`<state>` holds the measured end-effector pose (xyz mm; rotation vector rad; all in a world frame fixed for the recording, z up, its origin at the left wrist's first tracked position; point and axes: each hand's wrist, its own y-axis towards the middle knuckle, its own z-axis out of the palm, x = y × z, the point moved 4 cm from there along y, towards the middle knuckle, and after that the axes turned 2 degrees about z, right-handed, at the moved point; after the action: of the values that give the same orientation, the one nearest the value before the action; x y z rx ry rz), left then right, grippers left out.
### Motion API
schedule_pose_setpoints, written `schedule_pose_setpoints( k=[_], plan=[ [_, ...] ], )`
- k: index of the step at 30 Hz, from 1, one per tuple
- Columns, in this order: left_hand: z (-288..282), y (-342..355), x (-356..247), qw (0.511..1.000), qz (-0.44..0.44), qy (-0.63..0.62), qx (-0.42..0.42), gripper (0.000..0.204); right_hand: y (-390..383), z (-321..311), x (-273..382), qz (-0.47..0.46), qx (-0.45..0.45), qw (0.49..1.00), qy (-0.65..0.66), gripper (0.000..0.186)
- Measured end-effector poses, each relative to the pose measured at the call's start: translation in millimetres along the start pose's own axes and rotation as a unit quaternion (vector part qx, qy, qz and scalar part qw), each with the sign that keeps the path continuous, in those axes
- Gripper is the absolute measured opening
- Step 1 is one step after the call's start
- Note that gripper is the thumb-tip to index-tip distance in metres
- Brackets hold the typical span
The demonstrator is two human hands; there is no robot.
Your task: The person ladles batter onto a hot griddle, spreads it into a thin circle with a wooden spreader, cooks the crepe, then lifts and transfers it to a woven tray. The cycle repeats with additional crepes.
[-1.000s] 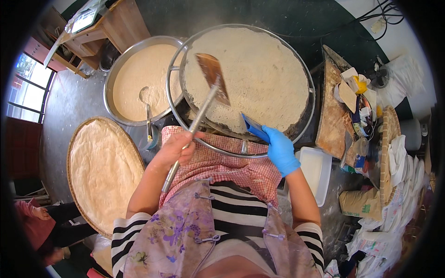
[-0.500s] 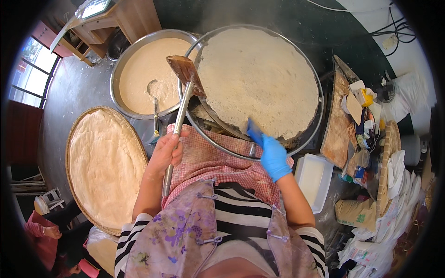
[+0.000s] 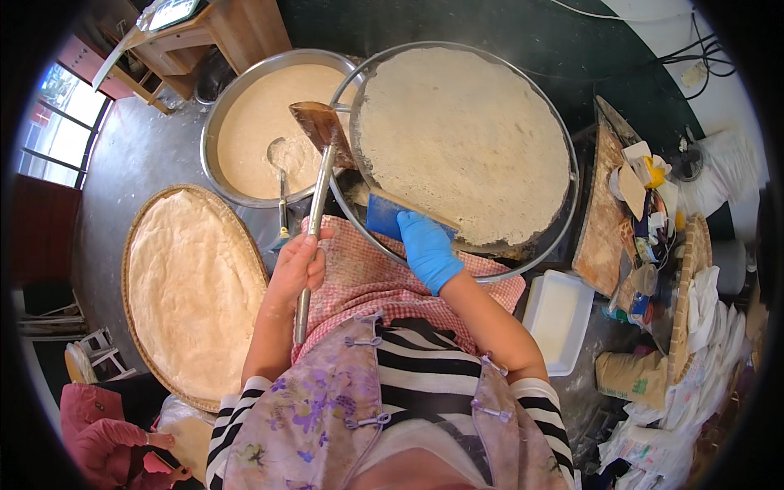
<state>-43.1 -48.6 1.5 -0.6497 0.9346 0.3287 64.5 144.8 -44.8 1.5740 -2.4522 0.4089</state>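
Note:
My left hand (image 3: 299, 265), bare, is wrapped round the metal handle of a wooden-bladed spreader (image 3: 321, 188), whose brown blade is up beside the griddle. In a blue glove, my right hand (image 3: 429, 251) grips a blue scraper (image 3: 384, 216) with a pale edge at the near left rim of the griddle. A wide, thin sheet of beige batter (image 3: 461, 139) covers most of the round griddle (image 3: 510, 251), with dark metal showing along its near edge. Left of it stands a big metal basin of batter (image 3: 211, 155), where a ladle (image 3: 282, 200) rests partly sunk.
An oval woven tray (image 3: 131, 282) heaped with pale, flat food lies to the left. A white plastic tub (image 3: 559, 322) stands right of my knees. Further right are a wooden board (image 3: 596, 233), clutter and plastic bags (image 3: 694, 384). Another person (image 3: 110, 437) is at lower left.
My right hand has moved left along the griddle's near rim, and the scraper has turned so its broad blue face shows. My left hand still holds the spreader. The other person shows more.

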Motion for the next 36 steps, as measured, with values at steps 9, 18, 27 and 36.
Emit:
schedule_pose_setpoints(
  k=[9,18,27,36],
  plan=[
    [0.2,3.0,2.1,1.000,0.014,0.000,0.010,0.037,-111.5,-69.6,-110.9,0.166,-0.137,0.955,0.203,0.037],
    [30.2,20.1,8.9,0.999,-0.009,0.018,0.050,0.039,-139.8,-49.6,-157.9,0.219,-0.110,0.969,0.007,0.043],
    [44.7,20.7,8.1,0.996,-0.006,0.031,0.084,0.039,-143.9,-73.7,-142.8,0.173,-0.130,0.969,0.115,0.036],
    [38.9,13.5,9.9,0.996,0.014,0.035,0.076,0.037,-110.2,-117.8,-250.6,0.314,-0.160,0.933,0.069,0.036]
  ],
)
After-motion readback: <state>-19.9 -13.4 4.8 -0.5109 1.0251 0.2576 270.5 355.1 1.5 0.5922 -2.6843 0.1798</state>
